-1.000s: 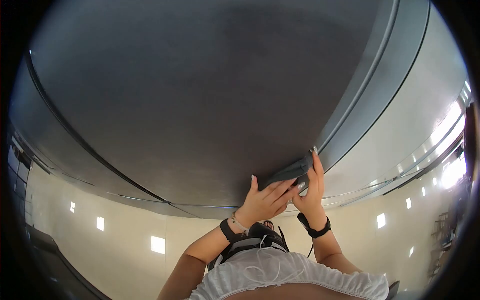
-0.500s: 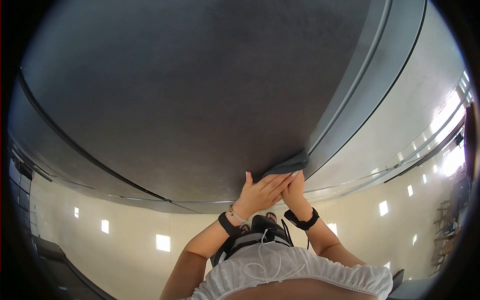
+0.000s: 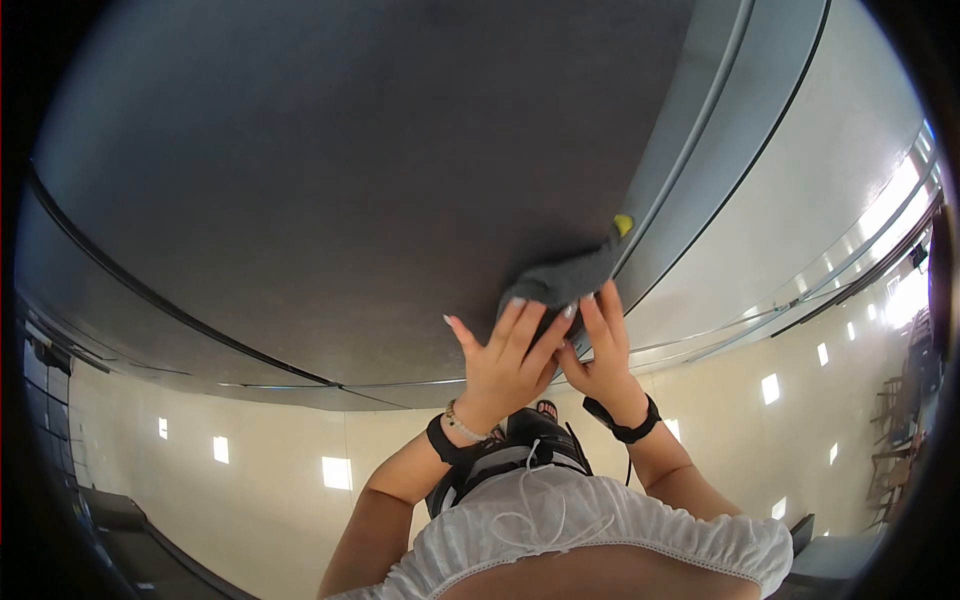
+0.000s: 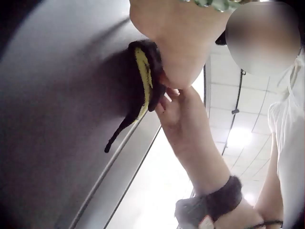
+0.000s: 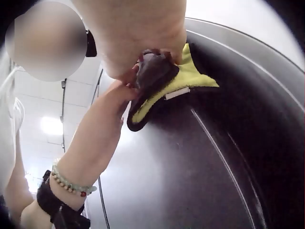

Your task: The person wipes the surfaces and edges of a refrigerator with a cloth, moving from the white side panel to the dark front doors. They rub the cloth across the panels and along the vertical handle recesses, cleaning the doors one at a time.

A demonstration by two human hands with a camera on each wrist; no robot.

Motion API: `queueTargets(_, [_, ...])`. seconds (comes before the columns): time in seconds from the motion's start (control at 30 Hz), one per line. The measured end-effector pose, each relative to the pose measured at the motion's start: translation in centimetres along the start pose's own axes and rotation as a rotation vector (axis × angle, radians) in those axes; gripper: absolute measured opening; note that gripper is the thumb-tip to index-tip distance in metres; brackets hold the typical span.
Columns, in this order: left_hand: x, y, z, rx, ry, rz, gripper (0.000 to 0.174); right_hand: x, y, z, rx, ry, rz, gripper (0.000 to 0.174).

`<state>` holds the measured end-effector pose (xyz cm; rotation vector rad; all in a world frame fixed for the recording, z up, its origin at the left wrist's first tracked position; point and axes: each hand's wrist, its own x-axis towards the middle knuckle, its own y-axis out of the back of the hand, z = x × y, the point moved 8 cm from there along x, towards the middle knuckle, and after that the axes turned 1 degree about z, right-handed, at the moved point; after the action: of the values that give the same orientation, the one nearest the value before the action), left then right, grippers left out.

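Observation:
A dark grey cloth (image 3: 568,280) with a yellow underside lies bunched against a large dark grey panel (image 3: 400,180), close to the rod-like strip (image 3: 690,140) at its right. My left hand (image 3: 505,368) presses the cloth's near part with nearly straight fingers, its thumb spread away to the left. Beside it, my right hand (image 3: 606,372) pinches the near right edge, thumb turned toward the left fingers. Yellow lining shows along the fold in the left wrist view, and a white tag (image 5: 177,93) in the right wrist view. The left fingertips are hidden in the left wrist view.
A pale side face (image 3: 800,190) curves away beyond the strip. Along the panel's left runs a dark seam (image 3: 190,310). Light, shiny floor (image 3: 270,430) shows below, with chairs (image 3: 885,460) far right and a dark piece of furniture (image 3: 140,545) at lower left.
Both hands came together on the cloth, then parted slightly. The cloth has shifted a little up and left, and a yellow corner now shows at its far end.

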<state>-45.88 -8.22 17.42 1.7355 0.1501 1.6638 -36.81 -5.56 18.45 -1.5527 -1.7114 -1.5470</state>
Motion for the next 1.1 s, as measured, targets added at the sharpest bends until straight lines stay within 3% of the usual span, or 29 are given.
queueTargets(0.07, [1.8,2.1,-0.6,0.002,0.069,0.054,0.039,1.6,0.7,-1.3,-0.065,0.019,0.065,0.058])
queueTargets(0.23, [-0.2,-0.1,-1.8,0.084,0.028,0.02,0.04,-0.1,-0.9,0.1,-0.074,0.001,0.095,0.058])
queueTargets(0.3, [-2.9,-2.4,-1.8,0.126,-0.108,0.013,0.031,-1.7,-2.2,1.4,-0.067,-0.048,-0.033,0.058])
queueTargets(0.37, [-5.6,-3.9,-2.3,0.14,-0.135,0.002,0.029,-3.9,-3.2,1.8,-0.086,-0.069,-0.099,0.06])
queueTargets(0.43, [-7.7,-4.7,-2.5,0.15,-0.17,-0.002,0.028,-6.7,-4.8,2.7,-0.046,-0.208,-0.224,0.063])
queueTargets(0.47, [-8.7,-5.4,-2.6,0.157,-0.191,-0.081,0.028,-7.9,-5.0,2.9,-0.051,-0.212,-0.221,0.063])
queueTargets(0.53, [-10.6,-6.5,-2.7,0.174,-0.227,-0.179,0.029,-10.8,-6.5,4.2,-0.057,-0.266,-0.43,0.067])
queueTargets(0.63, [-11.9,-7.1,-3.0,0.239,-0.231,-0.264,0.045,-12.2,-6.8,4.4,-0.07,-0.208,-0.45,0.069])
queueTargets(0.73, [-9.5,-5.1,-2.5,0.169,-0.184,-0.169,0.032,-9.5,-5.6,3.4,-0.101,-0.184,-0.37,0.071])
queueTargets(0.87, [-4.6,-2.3,-1.7,0.086,-0.134,-0.085,0.035,-4.4,-3.0,1.5,-0.04,-0.113,-0.192,0.071])
queueTargets(1.1, [-8.5,-5.3,-2.4,0.113,-0.138,-0.089,0.038,-7.4,-4.3,3.0,0.012,-0.21,-0.254,0.065])
